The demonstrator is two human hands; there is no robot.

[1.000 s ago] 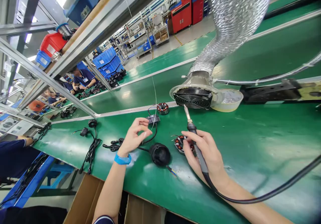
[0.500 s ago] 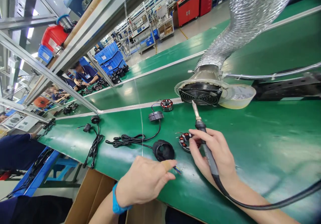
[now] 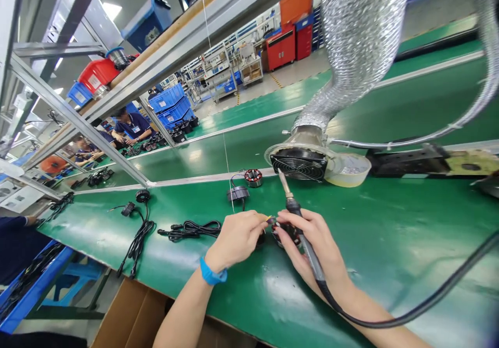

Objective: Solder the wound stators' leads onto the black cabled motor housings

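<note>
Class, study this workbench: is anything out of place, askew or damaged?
Nothing looks damaged or spilled. One black cable at the left hangs over the green bench's near edge. The right hand holds the soldering iron tip-up beside the stator.

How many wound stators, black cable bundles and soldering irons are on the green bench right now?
Wound stators: 2, one by the left hand pinching a wire lead
Black cable bundles: 2
Soldering iron: 1, in the right hand
Total: 5
</note>
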